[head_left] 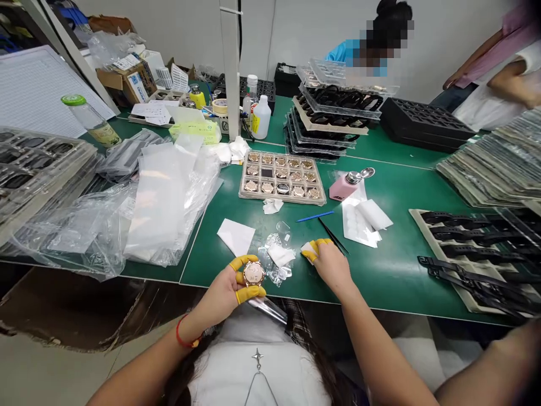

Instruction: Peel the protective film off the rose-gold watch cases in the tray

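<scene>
From the right hand [333, 266], bare counter [389, 282] leaves passage toward 3 o'clock, until the black straps [460, 251]. Tweezers [332, 233] block 12 o'clock close by, the pink bottle [341, 187] standing beyond; white paper [354, 223] obstructs 1 o'clock. Crumpled tissue [281, 255] on clear film [278, 276] obstructs 9 o'clock. From the left hand [228, 287], an open strip runs toward 10 o'clock, between white sheet [236, 235] and plastic bags [163, 203].

There are fourteen watch cases [297, 192] in one tray [296, 200], one in the left hand [230, 286], and one pink bottle [341, 188].

The head camera looks down across the workbench [384, 270].
</scene>
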Demonstrator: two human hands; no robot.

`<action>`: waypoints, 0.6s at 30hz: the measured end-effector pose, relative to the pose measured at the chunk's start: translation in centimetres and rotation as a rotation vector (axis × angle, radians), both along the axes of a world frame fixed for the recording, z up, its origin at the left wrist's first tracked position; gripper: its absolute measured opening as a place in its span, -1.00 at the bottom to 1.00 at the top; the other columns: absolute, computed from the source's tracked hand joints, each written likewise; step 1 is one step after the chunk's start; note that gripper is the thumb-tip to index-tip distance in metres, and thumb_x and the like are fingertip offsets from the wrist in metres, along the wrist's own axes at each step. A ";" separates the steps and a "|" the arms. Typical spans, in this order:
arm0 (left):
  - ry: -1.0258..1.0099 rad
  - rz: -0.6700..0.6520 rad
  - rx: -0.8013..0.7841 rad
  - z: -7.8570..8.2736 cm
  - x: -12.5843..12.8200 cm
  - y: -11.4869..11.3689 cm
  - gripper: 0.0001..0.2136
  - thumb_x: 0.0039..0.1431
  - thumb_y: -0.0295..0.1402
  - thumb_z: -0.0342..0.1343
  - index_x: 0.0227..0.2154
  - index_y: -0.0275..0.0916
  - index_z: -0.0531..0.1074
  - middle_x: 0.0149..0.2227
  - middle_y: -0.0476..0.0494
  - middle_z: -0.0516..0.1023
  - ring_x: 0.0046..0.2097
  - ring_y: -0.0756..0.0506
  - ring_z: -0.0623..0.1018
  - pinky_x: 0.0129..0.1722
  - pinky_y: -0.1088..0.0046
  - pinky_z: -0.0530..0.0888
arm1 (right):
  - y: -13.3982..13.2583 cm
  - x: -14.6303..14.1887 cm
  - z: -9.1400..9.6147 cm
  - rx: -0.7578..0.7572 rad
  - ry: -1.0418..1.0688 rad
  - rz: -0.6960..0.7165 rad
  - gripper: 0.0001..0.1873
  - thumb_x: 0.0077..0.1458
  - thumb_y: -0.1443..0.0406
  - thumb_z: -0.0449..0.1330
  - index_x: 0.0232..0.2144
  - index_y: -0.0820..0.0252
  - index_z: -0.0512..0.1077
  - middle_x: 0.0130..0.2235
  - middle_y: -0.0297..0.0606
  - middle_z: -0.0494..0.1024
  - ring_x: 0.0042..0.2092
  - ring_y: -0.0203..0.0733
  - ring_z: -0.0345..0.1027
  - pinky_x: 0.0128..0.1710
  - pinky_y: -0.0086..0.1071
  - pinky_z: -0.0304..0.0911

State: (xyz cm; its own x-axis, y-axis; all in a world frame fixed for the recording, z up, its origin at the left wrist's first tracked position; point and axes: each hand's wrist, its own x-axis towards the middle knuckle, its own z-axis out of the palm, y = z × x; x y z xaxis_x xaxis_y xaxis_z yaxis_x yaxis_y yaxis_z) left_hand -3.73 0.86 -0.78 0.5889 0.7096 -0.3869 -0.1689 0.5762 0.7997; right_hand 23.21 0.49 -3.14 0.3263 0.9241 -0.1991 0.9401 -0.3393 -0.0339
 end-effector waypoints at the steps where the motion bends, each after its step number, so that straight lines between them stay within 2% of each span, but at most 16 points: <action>1: 0.025 -0.008 0.001 -0.9 -0.1 -0.8 -0.37 -0.11 -0.35 0.33 0.01 -0.24 0.14 -0.41 -0.01 0.53 -0.40 -0.05 0.59 -0.28 0.37 0.51 | -0.3 -0.4 0.1 -0.005 0.005 -0.020 -0.74 0.18 0.23 0.03 -0.20 0.31 0.38 -0.21 -0.03 0.44 -0.24 -0.04 0.35 -0.36 -0.31 0.13; 3: 0.116 -0.014 0.040 -3.0 -0.3 -2.1 -0.38 -0.04 -0.29 0.28 0.04 -0.27 0.11 -0.48 -0.03 0.55 -0.43 -0.08 0.59 -0.31 0.36 0.51 | -1.0 -1.5 0.3 0.078 0.097 0.007 -0.75 0.20 0.27 -0.02 -0.17 0.29 0.37 -0.18 -0.04 0.44 -0.25 -0.06 0.36 -0.33 -0.30 0.16; 4: 0.164 -0.007 0.070 -4.0 -0.3 -2.6 -0.39 -0.01 -0.26 0.25 0.06 -0.28 0.11 -0.51 -0.04 0.55 -0.43 -0.10 0.60 -0.32 0.36 0.52 | -1.6 -2.3 0.4 0.161 0.190 0.074 -0.75 0.21 0.28 -0.03 -0.15 0.26 0.37 -0.17 -0.06 0.45 -0.22 -0.07 0.36 -0.29 -0.29 0.18; 7: 0.236 0.050 0.160 -6.4 -0.3 -3.6 -0.43 0.02 -0.24 0.21 0.07 -0.26 0.14 -0.51 -0.02 0.55 -0.47 -0.08 0.58 -0.39 0.40 0.51 | -3.4 -5.6 0.3 0.376 0.506 0.416 -0.77 0.23 0.27 -0.03 -0.15 0.12 0.39 -0.17 -0.18 0.47 -0.14 -0.12 0.32 -0.18 -0.30 0.21; 9: 0.227 0.084 0.196 -7.4 -0.3 -3.9 -0.46 0.02 -0.27 0.21 0.05 -0.24 0.17 -0.45 -0.01 0.54 -0.46 -0.06 0.57 -0.41 0.42 0.51 | -4.6 -7.9 -0.1 0.389 0.583 0.578 -0.77 0.23 0.28 -0.03 -0.17 0.08 0.41 -0.22 -0.20 0.47 -0.17 -0.13 0.29 -0.22 -0.30 0.22; 13: 0.230 0.073 0.252 -8.4 -0.5 -4.0 -0.48 0.00 -0.32 0.23 0.03 -0.26 0.21 -0.45 -0.01 0.54 -0.43 -0.07 0.57 -0.40 0.44 0.49 | -5.7 -11.0 -1.4 0.362 0.461 0.704 -0.76 0.17 0.40 -0.02 -0.23 0.14 0.42 -0.32 -0.19 0.45 -0.28 -0.13 0.20 -0.32 -0.31 0.16; 18: 0.233 0.070 0.299 -8.8 -0.7 -3.8 -0.48 0.00 -0.32 0.22 0.04 -0.25 0.23 -0.45 -0.02 0.56 -0.40 -0.09 0.57 -0.39 0.44 0.47 | -4.4 -12.0 -2.2 0.353 0.269 0.747 -0.76 0.01 0.51 0.00 -0.35 0.22 0.41 -0.38 -0.17 0.41 -0.33 -0.12 0.11 -0.37 -0.31 0.06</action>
State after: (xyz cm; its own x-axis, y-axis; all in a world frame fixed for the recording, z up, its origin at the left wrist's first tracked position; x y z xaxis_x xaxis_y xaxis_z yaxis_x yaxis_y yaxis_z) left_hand -4.44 -2.94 -9.60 0.4560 0.8467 -0.2741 0.0063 0.3050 0.9523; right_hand 11.20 -3.90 -5.31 -0.4078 0.8996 0.1565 0.8573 0.4362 -0.2735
